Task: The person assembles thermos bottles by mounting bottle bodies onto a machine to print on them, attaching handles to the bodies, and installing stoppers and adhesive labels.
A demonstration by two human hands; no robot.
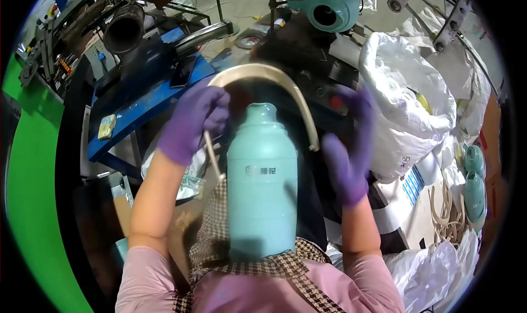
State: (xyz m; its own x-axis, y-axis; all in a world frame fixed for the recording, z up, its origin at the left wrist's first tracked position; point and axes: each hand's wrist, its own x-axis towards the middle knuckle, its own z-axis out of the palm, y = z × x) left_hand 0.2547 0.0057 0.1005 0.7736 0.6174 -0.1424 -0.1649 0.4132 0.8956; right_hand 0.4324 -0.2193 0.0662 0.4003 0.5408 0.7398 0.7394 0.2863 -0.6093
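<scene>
A pale turquoise thermos flask body (262,197) with dark lettering lies in my lap, its narrow neck pointing away from me. My left hand (198,118), in a purple glove, is closed around one side of a beige curved carrying handle (258,71). The handle arches over the flask's neck, its two ends hanging on either side and apart from the body. My right hand (351,148), also gloved in purple, is open to the right of the flask. Its thumb and fingers are spread near the handle's right end, and it holds nothing; the fingers are a little blurred.
On the right stands a white woven sack (406,104) with white parts inside. Several beige handles (447,214) lie below it, beside turquoise pieces (474,189). A blue metal bench (137,110) carries a phone (183,71). Another turquoise flask body (335,5) is at the top.
</scene>
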